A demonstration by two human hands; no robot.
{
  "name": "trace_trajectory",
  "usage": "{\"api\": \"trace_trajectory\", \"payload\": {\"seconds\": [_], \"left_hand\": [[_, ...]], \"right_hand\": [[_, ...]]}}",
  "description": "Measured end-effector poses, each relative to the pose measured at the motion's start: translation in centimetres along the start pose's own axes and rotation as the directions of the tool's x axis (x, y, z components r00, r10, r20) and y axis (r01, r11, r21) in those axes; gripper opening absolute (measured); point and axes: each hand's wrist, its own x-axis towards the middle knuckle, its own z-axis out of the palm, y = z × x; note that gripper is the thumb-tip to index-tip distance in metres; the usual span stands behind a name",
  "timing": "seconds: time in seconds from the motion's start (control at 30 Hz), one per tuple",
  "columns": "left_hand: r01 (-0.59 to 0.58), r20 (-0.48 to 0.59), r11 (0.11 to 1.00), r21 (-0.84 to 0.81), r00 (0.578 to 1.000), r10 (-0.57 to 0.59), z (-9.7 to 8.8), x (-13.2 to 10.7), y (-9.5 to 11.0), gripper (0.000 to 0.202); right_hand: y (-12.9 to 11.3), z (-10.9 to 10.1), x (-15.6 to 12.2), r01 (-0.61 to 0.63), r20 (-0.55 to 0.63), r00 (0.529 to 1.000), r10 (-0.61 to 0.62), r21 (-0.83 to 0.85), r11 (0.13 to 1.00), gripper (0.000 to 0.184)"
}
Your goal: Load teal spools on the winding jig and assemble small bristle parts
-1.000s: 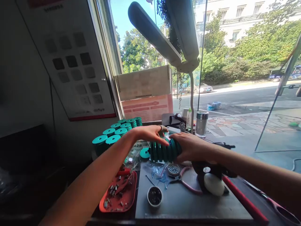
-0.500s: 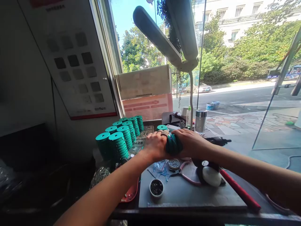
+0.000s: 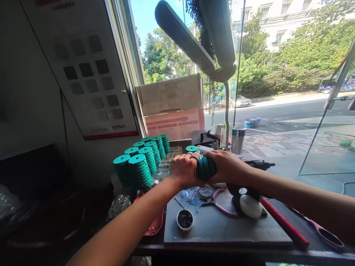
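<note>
the left hand (image 3: pixel 183 169) and the right hand (image 3: pixel 227 165) both grip one row of green spools (image 3: pixel 205 168) between them, over a grey board (image 3: pixel 219 229) bearing two small bowls (image 3: pixel 185 220) and one pair of pliers (image 3: pixel 213 201).

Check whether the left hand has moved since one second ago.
Yes: the left hand sits lower, closer to the white cup in the view, its fingers now wrapped around the green stack.

The left hand (image 3: pixel 183 168) wears a beige finger band (image 3: pixel 195 156).
</note>
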Motion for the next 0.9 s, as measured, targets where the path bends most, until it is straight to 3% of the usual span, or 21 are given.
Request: {"api": "trace_trajectory", "payload": {"seconds": [0.17,0.3,0.43,0.57,0.77,0.9], "left_hand": [[-0.028,-0.011,0.999,0.022,1.000,0.029,-0.2,-0.3,0.2,0.068],[-0.099,-0.094,0.991,0.089,0.990,0.107,0.0,-0.8,1.4,0.073],[-0.087,-0.146,0.988,0.125,0.984,0.105,0.9,-0.6,2.4,0.067],[-0.096,-0.151,0.987,0.126,0.982,0.115,1.3,0.1,2.3,0.058],[-0.110,-0.158,0.988,0.104,0.979,0.126,0.7,0.1,1.9,0.041],[-0.112,-0.143,0.991,0.079,0.982,0.123,0.9,0.4,1.9,0.041]], "right_hand": [[0.3,0.2,0.0,0.038,0.019,0.999,-0.038,-0.011,0.999,0.056],[0.1,0.0,-0.4,0.044,0.025,0.999,-0.042,-0.075,0.996,0.063],[-0.1,-0.2,-0.4,0.032,0.062,0.998,-0.027,-0.088,0.996,0.052],[0.2,-0.4,-0.2,0.029,0.087,0.996,-0.023,-0.072,0.997,0.044],[1.0,-0.7,0.1,0.065,0.113,0.992,-0.060,-0.037,0.997,0.047],[1.2,-0.4,0.3,0.075,0.129,0.989,-0.074,-0.005,0.997,0.049]]}}
